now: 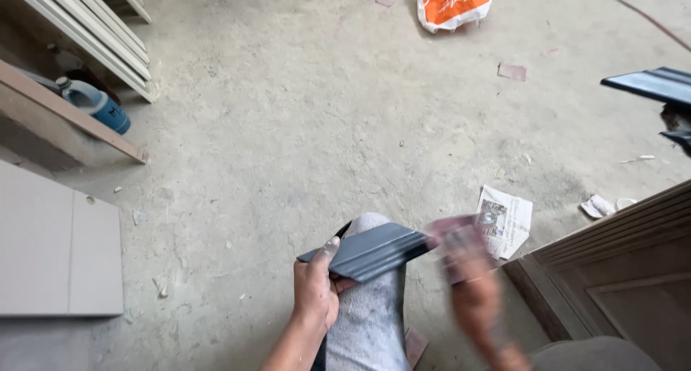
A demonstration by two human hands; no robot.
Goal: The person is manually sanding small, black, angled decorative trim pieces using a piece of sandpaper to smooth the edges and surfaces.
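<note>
My left hand [314, 290] grips the near end of a short dark grey moulding piece [374, 250], which rests across my knee in grey trousers [367, 313]. My right hand [471, 288] is blurred with motion at the piece's right end and presses a reddish-brown sheet, like sandpaper [457, 234], against it. The grooved face of the piece points up.
Dusty concrete floor [309, 112] all around. A brown wooden door panel [619, 270] lies at right, a folded newspaper [505, 220] beside it. Another dark moulding [651, 84] pokes in at upper right. An orange bag [453, 2], a blue jug [97, 103], white trim strips [86, 25] and grey boards [57, 249] lie about.
</note>
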